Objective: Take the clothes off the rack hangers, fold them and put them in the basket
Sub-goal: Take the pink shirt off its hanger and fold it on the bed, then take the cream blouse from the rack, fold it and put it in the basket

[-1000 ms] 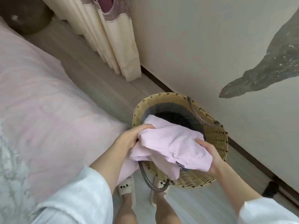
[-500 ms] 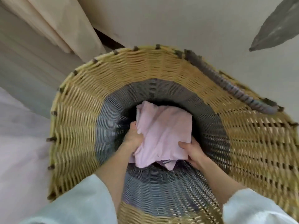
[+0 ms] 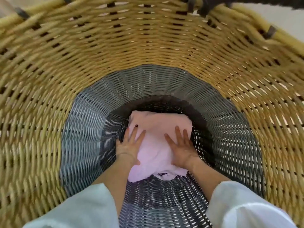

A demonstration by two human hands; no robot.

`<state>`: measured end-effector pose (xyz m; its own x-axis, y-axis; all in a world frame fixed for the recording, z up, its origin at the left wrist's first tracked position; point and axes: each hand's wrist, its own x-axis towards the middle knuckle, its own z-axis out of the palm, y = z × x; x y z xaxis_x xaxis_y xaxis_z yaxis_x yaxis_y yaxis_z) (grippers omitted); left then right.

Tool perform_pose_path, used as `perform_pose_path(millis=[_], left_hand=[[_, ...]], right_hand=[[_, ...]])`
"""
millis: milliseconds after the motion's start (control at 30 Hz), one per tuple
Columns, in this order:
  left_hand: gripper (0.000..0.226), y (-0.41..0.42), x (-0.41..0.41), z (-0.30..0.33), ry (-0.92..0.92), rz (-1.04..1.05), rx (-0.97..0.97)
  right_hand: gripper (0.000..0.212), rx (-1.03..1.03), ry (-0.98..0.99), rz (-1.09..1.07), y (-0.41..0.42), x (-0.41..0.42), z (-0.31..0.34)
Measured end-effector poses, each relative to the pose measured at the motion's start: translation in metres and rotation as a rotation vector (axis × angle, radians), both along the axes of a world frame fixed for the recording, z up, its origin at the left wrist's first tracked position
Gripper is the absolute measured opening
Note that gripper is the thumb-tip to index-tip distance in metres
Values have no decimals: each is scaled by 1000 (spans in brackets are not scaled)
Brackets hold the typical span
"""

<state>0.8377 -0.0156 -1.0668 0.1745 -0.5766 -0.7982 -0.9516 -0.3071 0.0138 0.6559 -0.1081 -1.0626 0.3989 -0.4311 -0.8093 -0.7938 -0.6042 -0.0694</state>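
The folded pink garment point(image 3: 158, 145) lies at the bottom of the basket point(image 3: 148, 51); left hand point(image 3: 127, 148) and right hand point(image 3: 182, 149) press it flat, fingers spread, pinching nothing; lifting carelessly could drag a layer and undo the fold.
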Motion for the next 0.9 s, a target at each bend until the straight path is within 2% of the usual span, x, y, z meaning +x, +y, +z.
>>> perform_pose_path(millis=[167,300,500,533,633,767,900], left_hand=[[122,-10,-4,19,27,5,72],[110,-19,-13,93,83,-6,26],[84,-23,-34,265,142,-23,-49],[80,-23,-37,276,151,-28,-40],[71,-25,-53,367,190,-69,-30],[65,-37,-80,492,241,-144,-178],[65,-52,-106,589,289,-232,-275]], right_hand=[[93,117,35,-9,-3,0,13],[80,148,-26,-118,7,-3,79],[44,185,-174,-372,10,-21,269],[41,201,-184,-386,9,-22,284],[43,207,-208,-466,9,-42,376],[43,110,-289,-604,12,-75,497],[42,39,-309,-715,27,-110,584]])
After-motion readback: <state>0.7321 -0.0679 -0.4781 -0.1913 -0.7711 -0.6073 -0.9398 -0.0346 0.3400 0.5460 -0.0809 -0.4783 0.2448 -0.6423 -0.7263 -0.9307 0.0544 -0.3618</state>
